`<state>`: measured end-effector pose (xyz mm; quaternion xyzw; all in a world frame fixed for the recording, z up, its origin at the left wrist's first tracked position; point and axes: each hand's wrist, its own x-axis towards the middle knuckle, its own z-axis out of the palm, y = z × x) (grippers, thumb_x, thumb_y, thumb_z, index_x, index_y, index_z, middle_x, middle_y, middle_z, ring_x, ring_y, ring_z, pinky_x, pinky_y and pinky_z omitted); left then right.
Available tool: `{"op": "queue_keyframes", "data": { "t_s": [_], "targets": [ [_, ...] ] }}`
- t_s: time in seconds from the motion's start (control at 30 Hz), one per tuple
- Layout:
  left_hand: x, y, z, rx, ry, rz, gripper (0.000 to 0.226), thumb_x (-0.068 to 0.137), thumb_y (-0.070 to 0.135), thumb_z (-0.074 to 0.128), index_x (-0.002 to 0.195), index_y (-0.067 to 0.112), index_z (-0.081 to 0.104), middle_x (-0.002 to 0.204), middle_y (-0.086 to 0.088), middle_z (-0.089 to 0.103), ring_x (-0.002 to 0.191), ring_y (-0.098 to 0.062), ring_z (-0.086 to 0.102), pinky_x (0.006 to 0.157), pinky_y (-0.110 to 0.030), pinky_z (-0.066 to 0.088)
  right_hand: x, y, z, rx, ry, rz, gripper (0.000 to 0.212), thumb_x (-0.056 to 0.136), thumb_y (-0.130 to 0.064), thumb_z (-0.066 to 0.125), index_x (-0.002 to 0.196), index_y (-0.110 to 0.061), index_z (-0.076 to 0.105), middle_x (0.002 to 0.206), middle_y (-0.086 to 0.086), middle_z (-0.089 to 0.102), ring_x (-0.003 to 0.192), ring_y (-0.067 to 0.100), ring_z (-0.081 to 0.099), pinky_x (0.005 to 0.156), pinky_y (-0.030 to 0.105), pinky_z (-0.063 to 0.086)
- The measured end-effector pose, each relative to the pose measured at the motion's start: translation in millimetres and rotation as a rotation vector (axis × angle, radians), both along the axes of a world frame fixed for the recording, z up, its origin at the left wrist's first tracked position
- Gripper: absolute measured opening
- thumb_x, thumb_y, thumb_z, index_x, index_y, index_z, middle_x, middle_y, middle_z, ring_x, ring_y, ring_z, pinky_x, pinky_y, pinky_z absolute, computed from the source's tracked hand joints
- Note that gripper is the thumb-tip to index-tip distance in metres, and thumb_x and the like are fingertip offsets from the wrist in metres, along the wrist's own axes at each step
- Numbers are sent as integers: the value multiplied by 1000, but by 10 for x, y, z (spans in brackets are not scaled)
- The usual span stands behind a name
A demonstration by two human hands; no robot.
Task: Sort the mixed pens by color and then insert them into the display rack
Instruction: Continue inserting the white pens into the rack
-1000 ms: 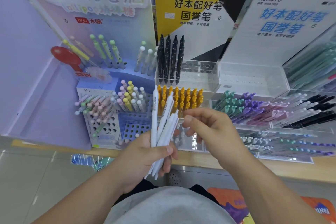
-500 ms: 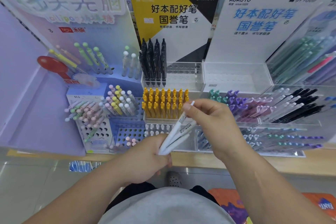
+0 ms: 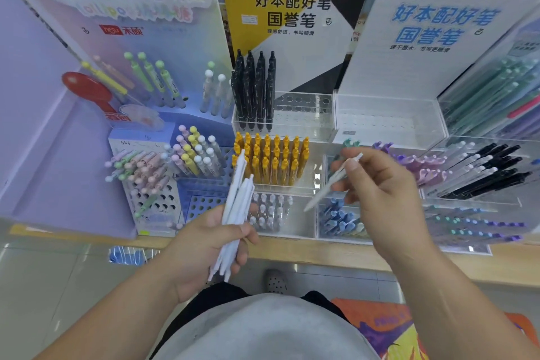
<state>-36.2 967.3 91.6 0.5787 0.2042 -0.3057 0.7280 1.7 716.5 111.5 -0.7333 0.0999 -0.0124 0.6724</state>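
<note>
Pens (image 3: 236, 207), slim, smooth and matte white, are being gripped as a bundle in the left hand (image 3: 204, 245), at about 7 o'clock of the frame's middle. Its fingers are being curled round the barrels, with the tips pointed down and the clicker ends up. One more white pen (image 3: 320, 196) is being pinched slantwise by the right hand (image 3: 385, 196) at 3 o'clock of the bundle, well apart from it. At 12 o'clock of the hands, a stepped rack (image 3: 304, 128) of clear, glossy acrylic is being shown, its top tier drilled with round holes. Black pens (image 3: 254, 90) are being held upright in its left holes. Yellow pens (image 3: 271, 158) are being stood in tight rows on the tier below. At 9 o'clock of these, a blue perforated stand (image 3: 201, 199) with pastel ball-topped pens is being seen. Everything is being carried by a pale wooden shelf (image 3: 321, 257). At 8 o'clock, glossy grey floor tiles (image 3: 43, 286) are being lit.
</note>
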Motion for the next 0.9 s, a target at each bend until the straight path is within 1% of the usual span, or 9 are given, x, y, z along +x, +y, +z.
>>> {"op": "queue_keyframes", "data": {
  "t_s": [0.1,0.17,0.27,0.37,0.43,0.47,0.6,0.73,0.9],
  "targets": [
    [-17,41,-2,-80,-31,85,46,80,9,68,125,9,62,84,-18,65,55,-22,53,50,-31,44,-73,102,-147,-36,65,68,16,100,-11,54,107,-14,68,90,4,73,75,25,69,65,31,57],
    [-33,73,-9,-110,-47,111,48,78,12,67,126,11,64,87,-20,64,56,-23,53,50,-32,45,-112,143,-251,-163,71,85,9,96,-18,62,99,-22,70,79,3,72,73,20,70,69,38,59],
    [-65,114,-37,-118,-49,135,49,77,12,67,126,12,64,88,-20,64,56,-23,53,50,-32,46,-134,192,-368,-304,94,132,8,90,-25,70,90,-33,69,71,1,71,71,22,69,68,44,57],
    [-97,160,-60,-113,-49,142,50,77,13,68,127,12,64,87,-19,63,57,-23,53,51,-33,46,-125,211,-458,-418,84,208,9,90,-25,70,93,-33,68,73,-3,70,59,7,60,54,26,46],
    [-111,181,-62,-113,-58,145,50,77,13,67,127,11,63,88,-19,63,58,-24,53,51,-33,45,-114,224,-502,-495,64,238,7,91,-22,70,94,-29,68,71,-6,69,54,3,54,51,13,37],
    [-114,187,-60,-116,-62,151,50,77,12,67,127,11,63,88,-20,63,58,-24,53,51,-34,45,-110,239,-526,-526,53,251,7,91,-20,69,94,-26,68,69,-8,67,54,2,54,50,12,36],
    [-110,183,-43,-143,-83,190,50,76,12,66,126,9,63,86,-21,63,56,-24,52,49,-34,45,-119,327,-668,-690,-27,339,10,91,-13,69,96,-21,67,71,-12,61,65,6,58,55,12,42],
    [-94,198,-9,-163,-88,184,48,77,11,66,125,10,64,86,-20,62,56,-24,52,50,-34,45,-136,381,-775,-759,-48,374,14,90,-10,68,99,-19,63,74,-2,65,62,13,58,58,31,50],
    [-63,242,-10,-164,-79,157,46,78,12,66,124,13,66,89,-21,63,56,-24,53,51,-35,46,-142,443,-838,-827,-146,339,13,84,-6,74,91,-15,66,90,-1,68,70,13,62,63,25,47]
  ]
}}
